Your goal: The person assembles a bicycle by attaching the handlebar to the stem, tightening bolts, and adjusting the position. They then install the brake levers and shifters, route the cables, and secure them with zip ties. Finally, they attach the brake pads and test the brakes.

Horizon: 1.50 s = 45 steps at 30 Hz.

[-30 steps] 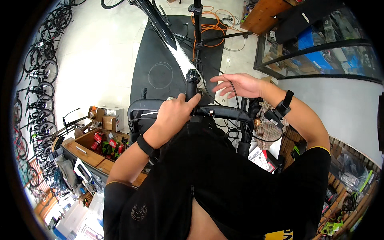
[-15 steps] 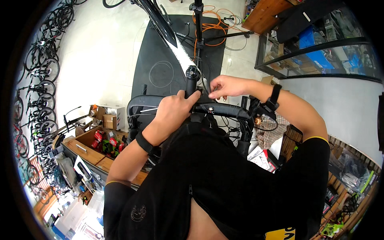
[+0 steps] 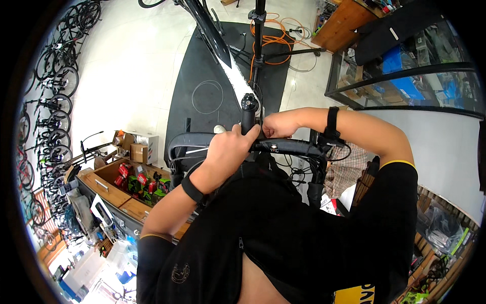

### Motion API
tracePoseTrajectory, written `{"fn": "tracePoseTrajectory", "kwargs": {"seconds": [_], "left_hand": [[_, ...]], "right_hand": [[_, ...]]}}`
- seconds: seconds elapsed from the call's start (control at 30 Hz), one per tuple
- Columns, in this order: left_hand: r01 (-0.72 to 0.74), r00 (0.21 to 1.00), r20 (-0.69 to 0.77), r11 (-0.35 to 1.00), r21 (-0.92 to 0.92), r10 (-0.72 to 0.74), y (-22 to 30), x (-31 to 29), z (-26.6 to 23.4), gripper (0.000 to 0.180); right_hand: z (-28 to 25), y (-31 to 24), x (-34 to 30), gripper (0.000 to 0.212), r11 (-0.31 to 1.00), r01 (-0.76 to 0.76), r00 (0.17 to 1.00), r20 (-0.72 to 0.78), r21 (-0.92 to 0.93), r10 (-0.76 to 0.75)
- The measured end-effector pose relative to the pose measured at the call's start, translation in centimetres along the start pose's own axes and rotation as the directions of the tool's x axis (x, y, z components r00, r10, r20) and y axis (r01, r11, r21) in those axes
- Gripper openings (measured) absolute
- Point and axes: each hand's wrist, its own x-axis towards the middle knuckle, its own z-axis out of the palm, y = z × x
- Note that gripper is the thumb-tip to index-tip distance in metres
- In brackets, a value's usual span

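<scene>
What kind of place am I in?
Probably a bicycle shop's repair area: a row of bikes stands along the left, with a black-and-white bike frame and a handlebar in front of you.

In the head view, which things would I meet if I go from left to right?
Row of bicycles → small brown cardboard box → left hand → right hand → checked cloth → clear plastic bag.

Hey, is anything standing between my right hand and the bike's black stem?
Yes, your left hand: in this view, its thumb lies between your right hand and the lower end of the black stem. I can't see whether anything blocks the way underneath.
</scene>
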Motion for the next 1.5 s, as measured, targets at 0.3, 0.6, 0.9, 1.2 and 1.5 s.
{"fn": "tracePoseTrajectory", "kwargs": {"seconds": [0.3, 0.6, 0.9, 1.2, 1.5], "left_hand": [[0.084, 0.996, 0.023, 0.996, -0.01, -0.084, 1.4, 0.1, 0.5, 0.049], [0.161, 0.984, 0.084, 0.986, -0.032, -0.158, 1.5, -0.1, 0.2, 0.077], [0.089, 0.995, 0.042, 0.996, -0.028, -0.088, 1.1, -0.7, -1.0, 0.081], [-0.105, 0.987, 0.113, 0.988, -0.113, 0.118, 4.1, 1.5, -5.0, 0.076], [-0.136, 0.875, 0.465, 0.99, -0.032, 0.135, 3.3, 5.8, -1.1, 0.028]], "right_hand": [[-1.4, 0.4, 0.0, 0.019, 0.975, 0.051, 0.984, 0.155, 0.216, -0.085], [-0.9, 0.6, -0.7, 0.017, 0.963, 0.103, 0.993, 0.036, 0.248, -0.116], [1.3, -1.8, -7.6, 0.035, 0.674, 0.029, 0.999, -0.036, 0.738, -0.004], [7.3, -0.2, -11.3, 0.025, 0.782, 0.032, 0.966, -0.22, 0.622, 0.136], [8.6, -0.9, -9.8, 0.02, 0.741, -0.044, 0.898, -0.298, 0.67, 0.324]]}}
